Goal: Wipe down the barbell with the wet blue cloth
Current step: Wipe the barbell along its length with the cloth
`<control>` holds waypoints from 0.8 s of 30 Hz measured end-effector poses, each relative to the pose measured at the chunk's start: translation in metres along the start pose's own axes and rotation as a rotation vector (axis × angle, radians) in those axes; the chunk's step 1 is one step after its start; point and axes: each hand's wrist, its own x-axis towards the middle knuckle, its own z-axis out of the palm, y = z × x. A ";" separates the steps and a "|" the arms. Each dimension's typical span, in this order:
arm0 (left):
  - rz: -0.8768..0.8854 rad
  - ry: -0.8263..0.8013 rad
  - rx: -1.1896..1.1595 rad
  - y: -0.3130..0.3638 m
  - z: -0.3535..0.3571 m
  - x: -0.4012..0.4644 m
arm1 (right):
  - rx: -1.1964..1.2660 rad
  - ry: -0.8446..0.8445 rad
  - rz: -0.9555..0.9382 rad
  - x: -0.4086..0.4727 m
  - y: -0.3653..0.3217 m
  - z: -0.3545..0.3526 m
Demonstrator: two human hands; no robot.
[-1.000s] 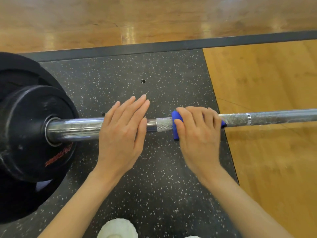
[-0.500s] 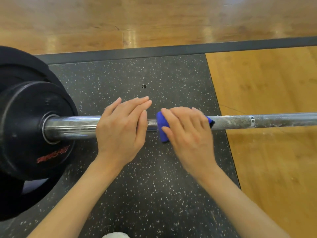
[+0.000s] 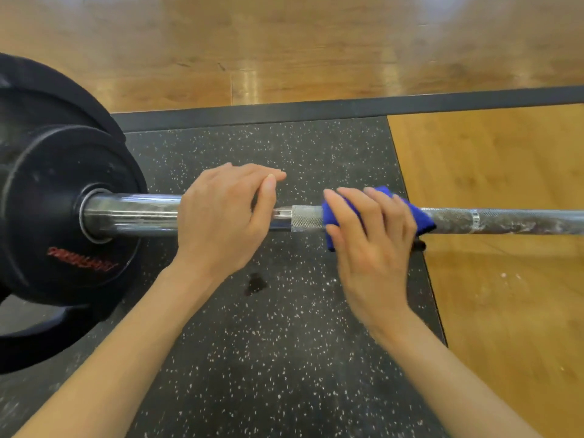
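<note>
— Two hands listed; how are they placed?
— Left hand (image 3: 221, 216) is laid flat on the barbell (image 3: 505, 220); blue cloth (image 3: 423, 218) is wrapped over the shaft, pressed by the right hand (image 3: 369, 245), fingers curled.

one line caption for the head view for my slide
Right hand wraps blue cloth around barbell; left hand rests on it.

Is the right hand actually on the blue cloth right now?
Touching. The head view shows the right hand pressing the blue cloth around the barbell.
</note>
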 end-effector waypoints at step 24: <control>0.031 0.059 0.061 -0.009 0.014 0.033 | -0.092 -0.059 -0.211 0.048 0.009 0.027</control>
